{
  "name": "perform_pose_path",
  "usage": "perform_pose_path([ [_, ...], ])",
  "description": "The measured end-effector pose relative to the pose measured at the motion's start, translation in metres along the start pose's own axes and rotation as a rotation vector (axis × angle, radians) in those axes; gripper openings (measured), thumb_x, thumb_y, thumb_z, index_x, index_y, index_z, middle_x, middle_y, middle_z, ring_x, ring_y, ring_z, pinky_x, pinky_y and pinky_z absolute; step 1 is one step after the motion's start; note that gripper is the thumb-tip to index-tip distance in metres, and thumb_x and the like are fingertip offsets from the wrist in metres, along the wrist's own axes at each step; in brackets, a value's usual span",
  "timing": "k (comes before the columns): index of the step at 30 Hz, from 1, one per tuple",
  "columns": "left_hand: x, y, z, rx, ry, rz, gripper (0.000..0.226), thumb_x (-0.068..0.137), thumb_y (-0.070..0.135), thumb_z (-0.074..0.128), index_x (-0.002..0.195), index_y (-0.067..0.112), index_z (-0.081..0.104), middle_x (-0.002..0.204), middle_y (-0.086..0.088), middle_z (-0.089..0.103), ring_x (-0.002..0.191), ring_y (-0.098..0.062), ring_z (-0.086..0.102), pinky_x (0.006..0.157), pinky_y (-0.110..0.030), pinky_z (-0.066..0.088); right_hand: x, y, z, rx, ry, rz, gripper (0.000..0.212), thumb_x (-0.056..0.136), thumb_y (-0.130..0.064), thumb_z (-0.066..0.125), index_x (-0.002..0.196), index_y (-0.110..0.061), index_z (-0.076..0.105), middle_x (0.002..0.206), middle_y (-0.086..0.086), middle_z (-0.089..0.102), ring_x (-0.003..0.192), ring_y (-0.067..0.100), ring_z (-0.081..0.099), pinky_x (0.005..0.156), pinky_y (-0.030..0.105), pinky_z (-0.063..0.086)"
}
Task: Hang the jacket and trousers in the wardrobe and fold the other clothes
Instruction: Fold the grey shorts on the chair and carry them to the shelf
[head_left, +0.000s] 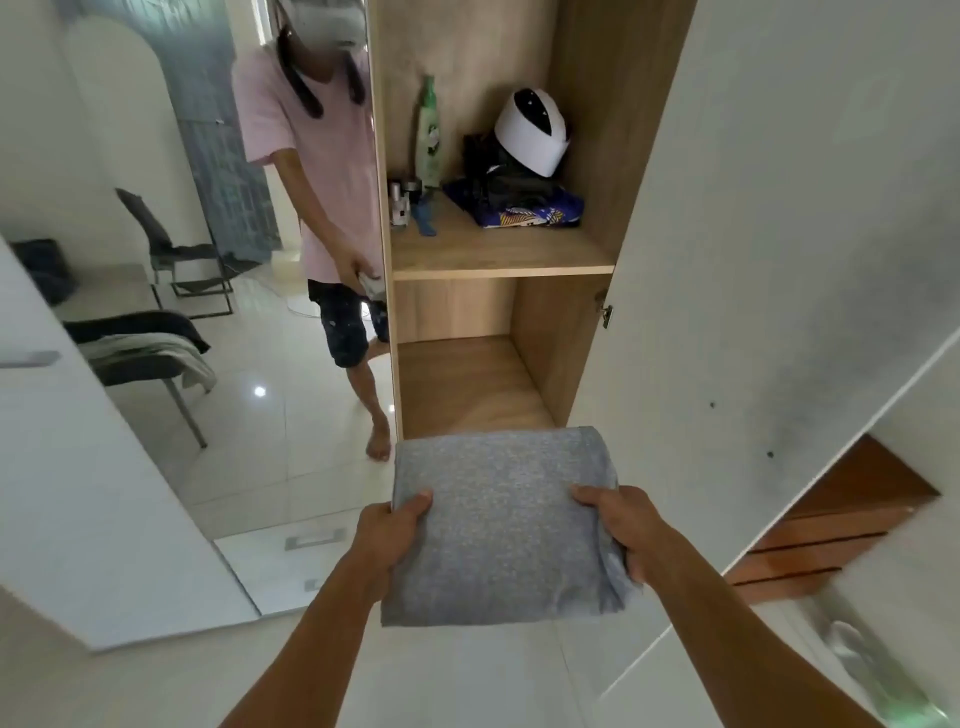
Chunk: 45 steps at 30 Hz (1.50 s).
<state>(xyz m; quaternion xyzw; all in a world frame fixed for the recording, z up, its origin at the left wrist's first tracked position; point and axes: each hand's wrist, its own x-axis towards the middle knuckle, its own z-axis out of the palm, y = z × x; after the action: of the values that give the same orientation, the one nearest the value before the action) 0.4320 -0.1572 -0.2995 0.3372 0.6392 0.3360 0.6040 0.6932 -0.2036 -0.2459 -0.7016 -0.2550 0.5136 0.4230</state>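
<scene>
A folded grey garment (498, 514) is held flat in front of me at the mouth of the open wardrobe. My left hand (387, 535) grips its left edge, thumb on top. My right hand (626, 530) grips its right edge, thumb on top and fingers curled under. Just beyond the garment lies the wardrobe's lower wooden shelf (467, 384), bare. The upper shelf (498, 254) holds a folded blue patterned cloth (524, 208) with dark clothing on it.
A green bottle (429, 135), small items and a white helmet-like object (532, 130) stand on the upper shelf. The white wardrobe door (779, 208) hangs open at right. At left a mirror (208, 312) reflects a person, chairs and draped clothes (145, 343).
</scene>
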Motion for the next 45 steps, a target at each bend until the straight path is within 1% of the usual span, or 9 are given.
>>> perform_pose_path([
  [5,0.077,0.025,0.033,0.031,0.027,-0.013,0.057,0.086,0.042,0.074,0.121,-0.002,0.062,0.102,-0.013,0.072,0.088,-0.033,0.07,0.084,-0.048,0.058,0.085,-0.021,-0.002,0.006,0.006,0.073,0.039,0.088,-0.014,0.074,0.119,0.006,0.062,0.099,0.018,0.072,0.085,0.033,0.071,0.063,0.032,0.057],
  [10,0.143,0.042,0.058,0.081,0.039,0.064,0.079,0.084,0.041,0.076,0.144,0.019,0.032,0.118,-0.004,0.054,0.091,-0.022,0.062,0.065,-0.031,0.05,0.175,-0.036,0.008,-0.001,-0.021,0.107,0.031,0.087,-0.013,0.075,0.111,0.002,0.063,0.097,0.018,0.073,0.084,0.033,0.071,0.063,0.032,0.057],
  [15,0.224,0.049,0.083,0.201,0.092,0.2,0.077,0.083,0.04,0.076,0.144,0.032,0.029,0.137,-0.004,0.053,0.113,-0.029,0.058,0.098,-0.045,0.052,0.278,-0.045,0.025,-0.044,-0.037,0.098,0.036,0.086,-0.01,0.075,0.114,0.007,0.061,0.098,0.02,0.071,0.083,0.035,0.071,0.064,0.034,0.059],
  [21,0.355,0.046,0.112,0.288,0.251,0.297,0.068,0.087,0.035,0.074,0.146,0.027,0.042,0.141,-0.007,0.051,0.123,-0.032,0.053,0.101,-0.037,0.043,0.418,-0.041,0.064,-0.021,-0.11,0.01,0.055,0.084,-0.014,0.077,0.133,-0.004,0.054,0.114,0.017,0.068,0.099,0.035,0.067,0.094,0.048,0.055],
  [23,0.397,0.043,0.118,0.288,0.299,0.314,0.066,0.087,0.03,0.074,0.146,0.022,0.044,0.143,-0.01,0.052,0.124,-0.032,0.053,0.098,-0.033,0.041,0.458,-0.035,0.076,-0.027,-0.13,0.005,0.057,0.081,-0.02,0.079,0.132,-0.006,0.055,0.11,0.014,0.068,0.096,0.034,0.067,0.091,0.047,0.057],
  [27,0.482,0.041,0.121,0.283,0.325,0.281,0.065,0.093,0.026,0.068,0.15,0.017,0.039,0.146,-0.012,0.048,0.13,-0.036,0.048,0.093,-0.034,0.038,0.536,-0.029,0.106,-0.025,-0.161,-0.088,0.032,0.091,-0.014,0.069,0.118,-0.018,0.05,0.085,0.003,0.059,0.071,0.019,0.058,0.055,0.027,0.044],
  [33,0.607,0.044,0.109,0.245,0.371,0.368,0.066,0.088,0.027,0.075,0.146,0.022,0.044,0.144,-0.005,0.05,0.13,-0.03,0.05,0.105,-0.038,0.044,0.651,-0.034,0.157,-0.118,-0.157,-0.141,0.015,0.088,-0.018,0.072,0.092,-0.01,0.06,0.098,0.009,0.065,0.082,0.024,0.061,0.073,0.031,0.049],
  [37,0.664,0.062,0.107,0.237,0.397,0.405,0.067,0.089,0.022,0.074,0.147,0.017,0.043,0.146,-0.009,0.049,0.13,-0.029,0.05,0.103,-0.036,0.044,0.713,-0.047,0.184,-0.15,-0.175,-0.147,0.039,0.083,-0.023,0.075,0.115,-0.002,0.065,0.114,0.011,0.068,0.106,0.03,0.064,0.083,0.033,0.05],
  [45,0.76,0.103,0.101,0.257,0.379,0.411,0.076,0.086,0.035,0.075,0.151,0.024,0.037,0.152,-0.006,0.043,0.134,-0.029,0.046,0.113,-0.045,0.039,0.793,-0.078,0.216,-0.129,-0.23,-0.181,0.018,0.091,-0.019,0.066,0.105,-0.008,0.062,0.095,0.007,0.064,0.085,0.022,0.061,0.062,0.027,0.044],
])
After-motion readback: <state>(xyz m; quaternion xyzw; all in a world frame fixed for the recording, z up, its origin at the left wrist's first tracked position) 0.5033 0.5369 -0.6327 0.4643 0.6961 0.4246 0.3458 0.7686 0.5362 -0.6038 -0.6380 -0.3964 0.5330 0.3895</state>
